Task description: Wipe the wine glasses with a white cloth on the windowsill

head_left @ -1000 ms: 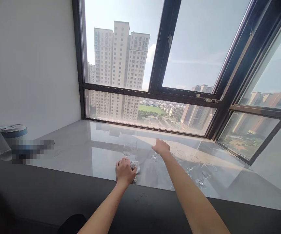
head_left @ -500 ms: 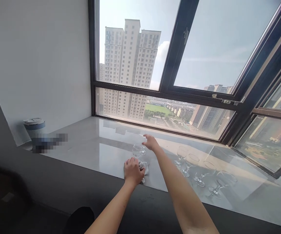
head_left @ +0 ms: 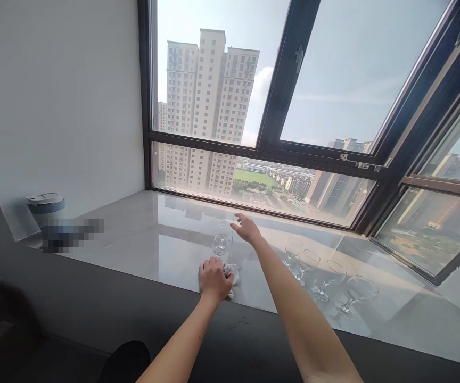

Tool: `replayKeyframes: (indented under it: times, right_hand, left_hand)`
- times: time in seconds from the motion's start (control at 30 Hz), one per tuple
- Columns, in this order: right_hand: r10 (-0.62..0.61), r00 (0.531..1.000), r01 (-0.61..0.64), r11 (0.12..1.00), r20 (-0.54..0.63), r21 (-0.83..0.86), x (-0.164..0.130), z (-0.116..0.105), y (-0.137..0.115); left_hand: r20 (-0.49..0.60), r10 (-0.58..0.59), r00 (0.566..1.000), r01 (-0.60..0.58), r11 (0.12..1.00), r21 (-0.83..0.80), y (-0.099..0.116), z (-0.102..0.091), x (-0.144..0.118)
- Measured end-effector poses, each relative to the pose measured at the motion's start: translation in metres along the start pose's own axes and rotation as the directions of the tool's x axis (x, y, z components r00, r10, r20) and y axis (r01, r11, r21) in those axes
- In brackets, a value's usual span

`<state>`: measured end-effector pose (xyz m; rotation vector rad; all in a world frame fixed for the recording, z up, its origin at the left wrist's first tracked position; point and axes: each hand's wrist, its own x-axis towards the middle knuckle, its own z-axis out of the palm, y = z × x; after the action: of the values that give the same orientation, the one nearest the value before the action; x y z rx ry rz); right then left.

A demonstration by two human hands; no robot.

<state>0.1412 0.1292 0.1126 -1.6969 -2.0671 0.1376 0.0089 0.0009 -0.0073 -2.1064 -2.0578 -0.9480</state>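
Hands work at a glossy pale grey stone windowsill (head_left: 142,239) under a black-framed window (head_left: 272,146). The left hand (head_left: 213,280) lies knuckles up near the front edge of the windowsill, fingers curled and pressed down on a crumpled white cloth (head_left: 232,273) that shows just past its right side. A clear stemmed wine glass (head_left: 220,246) stands upright on the windowsill just beyond that hand; whether the fingertips touch its foot cannot be told. The right hand (head_left: 247,229) is stretched further across the windowsill towards the window, fingers loosely spread and holding nothing. Just to its left stands a second clear stemmed glass (head_left: 227,227), faint against the reflections, close by the fingertips; contact cannot be made out.

To the right of the right forearm, a row of four more clear stemmed glasses (head_left: 321,272) stands on the windowsill, running from the middle towards its front right part, each near the next. At the far left end of the windowsill, against the white wall (head_left: 54,96), sits a round white container with a blue band and a flat lid (head_left: 45,206), with a blurred patch beside it.
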Motion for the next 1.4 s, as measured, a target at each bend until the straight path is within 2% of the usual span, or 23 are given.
replayKeyframes:
  times: [0.07,0.17,0.23,0.3,0.37,0.4,0.53,0.73,0.87,1.1,1.27,1.4]
  right_hand:
    - [0.115,0.993,-0.118,0.981,-0.033,-0.153,-0.006,-0.018,0.017]
    - [0.289,0.954,-0.301,0.916,-0.086,-0.265,-0.019,-0.044,0.052]
    - [0.418,0.902,-0.430,0.841,-0.110,-0.327,-0.028,-0.058,0.076]
    - [0.570,0.818,-0.551,0.733,-0.083,-0.398,-0.037,-0.067,0.097]
    - [0.641,0.766,-0.594,0.684,-0.040,-0.424,-0.044,-0.071,0.111]
    - [0.647,0.762,-0.593,0.687,-0.017,-0.421,-0.046,-0.071,0.115]
    - [0.603,0.797,-0.544,0.736,0.026,-0.404,-0.046,-0.066,0.117]
    - [0.499,0.867,-0.467,0.813,0.004,-0.348,-0.038,-0.057,0.098]
    - [0.387,0.922,-0.368,0.890,0.017,-0.270,-0.029,-0.045,0.083]
    - [0.223,0.975,-0.222,0.972,-0.001,-0.080,0.002,0.000,0.053]
    - [0.148,0.988,-0.145,0.987,-0.049,0.066,0.029,0.033,0.037]
    - [0.096,0.994,-0.086,0.982,-0.054,0.166,0.043,0.051,0.033]
  left_hand:
    - [-0.001,-0.007,1.000,0.007,1.000,0.003,0.001,0.000,0.000]
    - [-0.006,-0.009,1.000,0.009,1.000,0.008,0.001,0.001,0.000]
    - [-0.012,-0.003,1.000,0.003,1.000,0.008,0.000,0.001,0.000]
    - [-0.007,0.001,1.000,-0.001,1.000,0.003,0.000,0.001,0.000]
    - [0.008,-0.002,1.000,0.002,1.000,0.002,0.000,0.000,0.000]
    - [0.014,-0.006,1.000,0.006,1.000,0.003,0.000,0.000,0.000]
    - [0.016,-0.008,1.000,0.008,1.000,0.006,-0.001,0.000,0.001]
    - [-0.001,-0.002,1.000,0.002,1.000,0.012,-0.001,0.002,0.001]
    - [-0.006,0.004,1.000,-0.004,1.000,0.010,-0.001,0.002,0.000]
    - [-0.015,-0.001,1.000,0.001,1.000,0.006,-0.001,0.003,-0.001]
    - [-0.011,-0.007,1.000,0.007,1.000,0.009,-0.002,0.006,-0.001]
    - [-0.004,-0.021,1.000,0.021,1.000,0.014,-0.003,0.007,-0.001]
